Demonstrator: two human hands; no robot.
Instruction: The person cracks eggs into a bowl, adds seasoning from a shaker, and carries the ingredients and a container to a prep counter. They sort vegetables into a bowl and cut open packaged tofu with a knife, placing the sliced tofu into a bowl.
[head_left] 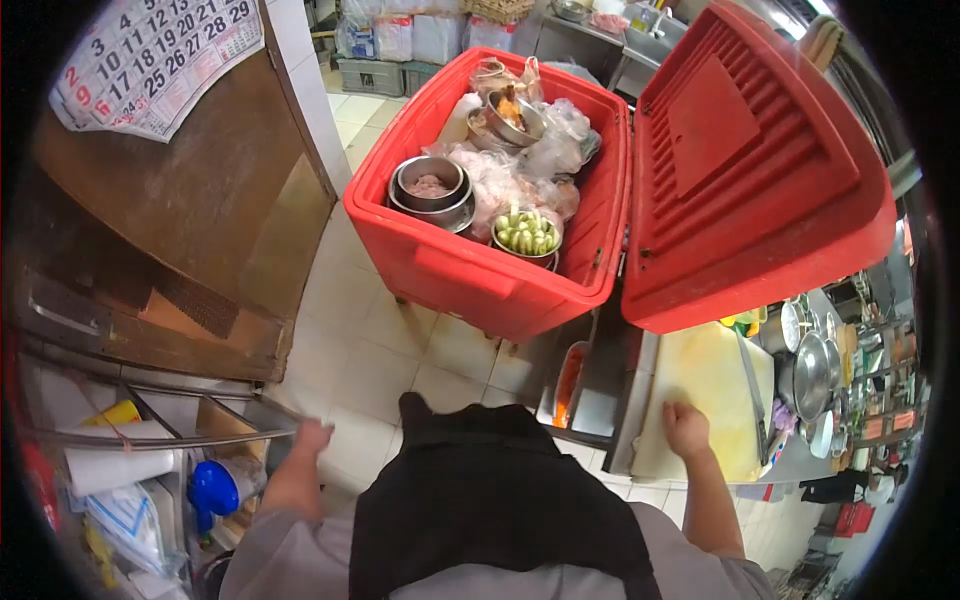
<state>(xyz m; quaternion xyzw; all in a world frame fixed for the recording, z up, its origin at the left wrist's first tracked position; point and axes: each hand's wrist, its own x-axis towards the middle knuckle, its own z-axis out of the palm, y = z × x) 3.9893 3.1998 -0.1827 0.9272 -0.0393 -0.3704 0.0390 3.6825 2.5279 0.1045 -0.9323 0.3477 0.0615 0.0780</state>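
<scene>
My left hand [312, 437] hangs low beside a metal rail [230, 438], its fingers curled; whether they hold anything is too small to tell. On the right, my right hand [686, 428] is closed in a fist on or just above the pale cutting board [728, 375], with nothing visible in it. A long knife [752, 388] lies along that board. Ahead stands a red cooler [440, 262], its lid [745, 180] tilted open to the right. Inside are a bowl of meat [428, 187], a pot of green vegetables [526, 234], plastic bags [490, 180] and a metal bowl [515, 118].
A brown wooden door [180, 220] with a calendar [160, 60] is at left. Below it, a rack holds a paper roll [122, 458] and a blue object [213, 487]. Metal pans [812, 375] stand right of the board. A tray [568, 385] with orange contents sits below the cooler.
</scene>
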